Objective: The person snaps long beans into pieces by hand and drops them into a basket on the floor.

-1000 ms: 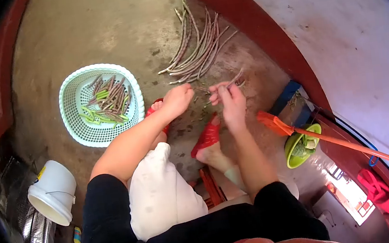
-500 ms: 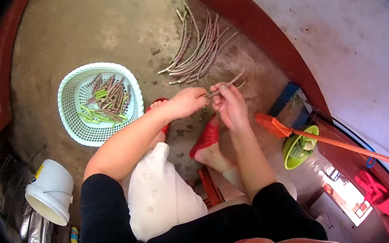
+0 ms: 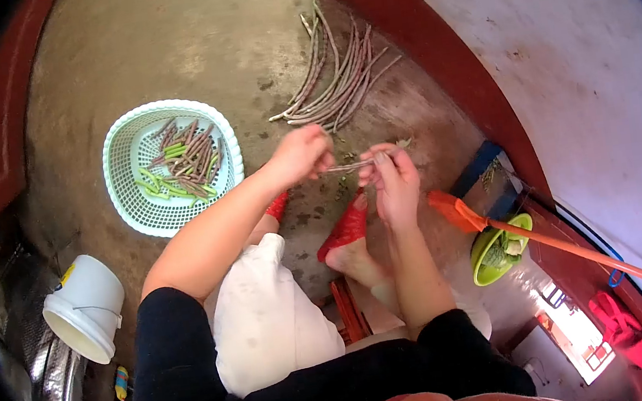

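My right hand (image 3: 396,184) pinches a thin purplish bean (image 3: 350,166) that points left across the gap between my hands. Near the bean's left end is my left hand (image 3: 302,153), its fingers curled and blurred; whether they grip anything is unclear. Beyond my hands a bunch of long purple beans (image 3: 345,79) lies on the floor. To the left stands a pale green basket (image 3: 117,180) holding short purple and green bean pieces (image 3: 189,164).
A white bucket (image 3: 93,298) is at the lower left. On the right are an orange-handled tool (image 3: 580,250), a lime-green bowl (image 3: 486,269) with greens, a blue box (image 3: 483,166) and a red bag (image 3: 625,332). My feet in red shoes (image 3: 348,229) are below my hands.
My left hand has moved up and a little left, away from my right hand. The bean in my right hand has turned from slanting up to the right to nearly level.
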Available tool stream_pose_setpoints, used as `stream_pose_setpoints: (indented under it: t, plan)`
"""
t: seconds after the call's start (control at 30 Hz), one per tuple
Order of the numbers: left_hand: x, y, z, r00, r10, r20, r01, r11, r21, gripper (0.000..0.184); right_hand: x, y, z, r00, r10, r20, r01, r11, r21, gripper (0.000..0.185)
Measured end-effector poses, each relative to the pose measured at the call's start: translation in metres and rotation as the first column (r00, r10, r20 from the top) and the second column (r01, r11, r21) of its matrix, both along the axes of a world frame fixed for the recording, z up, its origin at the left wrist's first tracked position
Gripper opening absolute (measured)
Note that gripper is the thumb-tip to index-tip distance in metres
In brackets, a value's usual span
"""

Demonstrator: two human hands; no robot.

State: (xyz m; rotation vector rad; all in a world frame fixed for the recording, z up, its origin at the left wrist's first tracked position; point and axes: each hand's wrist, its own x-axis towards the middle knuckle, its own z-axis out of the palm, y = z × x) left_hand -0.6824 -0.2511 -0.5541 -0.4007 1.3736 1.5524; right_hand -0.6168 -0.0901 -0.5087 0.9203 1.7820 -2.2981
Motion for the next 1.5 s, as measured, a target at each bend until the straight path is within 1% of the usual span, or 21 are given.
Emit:
stream_pose_setpoints:
  t: [0.03, 0.1, 0.3, 0.4, 0.47, 0.5, 0.57, 0.63, 0.7, 0.77, 0.9, 0.97, 1.0, 1.07, 1.1, 1.17, 1.23, 1.3, 1.37, 1.4, 1.5]
  plan:
    - [0.0, 0.003, 0.011, 0.995, -0.098, -0.036, 0.102, 0.982, 0.162, 0.019, -0.002, 0.004, -0.004, 0.998, 0.001, 0.057, 0.009, 0.984, -0.178, 0.01]
    - [-0.002, 0.008, 0.019, 0.941, -0.339, 0.008, 0.328, 0.915, 0.236, 0.021, -0.004, 0.006, -0.015, 0.999, -0.002, 0.046, 0.011, 0.98, -0.199, 0.01]
    - [0.014, 0.015, -0.004, 0.917, -0.333, -0.222, 0.371, 0.914, 0.163, 0.017, 0.005, 0.02, -0.025, 0.985, 0.065, 0.159, -0.029, 0.975, -0.22, 0.012]
    - [0.023, 0.013, -0.02, 0.914, -0.329, -0.235, 0.357, 0.93, 0.087, 0.017, 0.01, 0.011, -0.027, 0.988, 0.018, 0.151, -0.001, 0.993, -0.115, 0.013]
    - [0.026, 0.008, -0.038, 0.914, -0.324, -0.242, 0.315, 0.946, -0.077, 0.018, 0.016, 0.002, -0.027, 0.986, 0.063, 0.154, -0.088, 0.982, 0.164, 0.013]
    - [0.025, 0.003, -0.04, 0.913, -0.326, -0.244, 0.317, 0.945, -0.077, 0.018, 0.015, -0.003, -0.022, 0.987, 0.061, 0.152, -0.086, 0.983, 0.165, 0.013]
    - [0.026, -0.004, -0.043, 0.975, -0.129, 0.183, 0.139, 0.989, -0.044, 0.015, 0.012, -0.008, -0.01, 0.986, 0.164, 0.036, -0.167, 0.931, 0.326, 0.014]
    - [0.031, -0.003, -0.027, 0.987, -0.075, 0.145, 0.07, 0.997, 0.044, 0.013, 0.013, -0.003, -0.013, 0.972, 0.192, 0.138, -0.221, 0.946, 0.237, 0.014]
    - [0.028, 0.003, -0.016, 0.999, -0.032, -0.024, 0.036, 0.977, 0.209, 0.013, 0.013, 0.003, -0.027, 0.904, 0.296, 0.308, -0.26, 0.953, -0.155, 0.015]
    - [0.025, 0.003, -0.007, 0.987, -0.152, 0.049, 0.138, 0.967, 0.213, 0.016, 0.019, 0.003, -0.033, 0.902, 0.27, 0.338, -0.223, 0.959, -0.173, 0.017]
    - [0.031, 0.007, -0.02, 0.938, -0.347, -0.007, 0.341, 0.919, 0.196, 0.018, 0.035, -0.003, -0.053, 0.883, 0.285, 0.373, -0.344, 0.934, 0.1, 0.017]
    - [0.041, 0.01, -0.03, 0.919, -0.313, 0.24, 0.262, 0.94, 0.219, 0.016, 0.041, -0.006, -0.062, 0.871, 0.369, 0.324, -0.49, 0.642, 0.589, 0.013]
    - [0.042, 0.009, -0.032, 0.92, -0.307, 0.243, 0.258, 0.942, 0.216, 0.016, 0.038, -0.007, -0.061, 0.874, 0.432, 0.224, -0.445, 0.522, 0.728, 0.012]
    - [0.044, 0.006, -0.034, 0.842, -0.267, 0.469, 0.135, 0.946, 0.295, 0.014, 0.034, 0.003, -0.074, 0.872, 0.443, 0.208, -0.404, 0.411, 0.817, 0.012]
    - [0.043, 0.005, -0.033, 0.842, -0.265, 0.47, 0.135, 0.947, 0.292, 0.014, 0.031, 0.008, -0.077, 0.869, 0.456, 0.191, -0.349, 0.291, 0.891, 0.013]
    - [0.035, 0.0, -0.032, 0.891, -0.014, 0.453, -0.077, 0.98, 0.182, 0.01, 0.024, 0.02, -0.082, 0.866, 0.462, 0.188, -0.341, 0.273, 0.899, 0.016]
    - [0.025, -0.006, -0.029, 0.92, 0.067, 0.385, -0.115, 0.988, 0.103, 0.007, 0.014, 0.026, -0.084, 0.803, 0.468, 0.368, -0.392, -0.051, 0.919, 0.02]
    - [0.025, -0.005, -0.042, 0.952, 0.051, 0.301, -0.085, 0.991, 0.102, 0.006, -0.004, 0.023, -0.091, 0.824, 0.444, 0.351, -0.387, -0.011, 0.922, 0.026]
    - [0.025, -0.003, -0.048, 0.957, 0.063, 0.283, -0.094, 0.991, 0.1, 0.006, -0.031, 0.004, -0.084, 0.687, 0.346, 0.639, -0.725, 0.378, 0.576, 0.032]
    - [0.024, -0.002, -0.049, 0.961, 0.077, 0.265, -0.105, 0.99, 0.096, 0.007, -0.035, -0.001, -0.097, 0.619, 0.375, 0.69, -0.784, 0.348, 0.515, 0.037]
    - [0.023, -0.007, -0.051, 0.929, 0.207, 0.308, -0.218, 0.976, 0.002, 0.006, -0.026, -0.007, -0.129, 0.763, 0.357, 0.539, -0.646, 0.377, 0.664, 0.03]
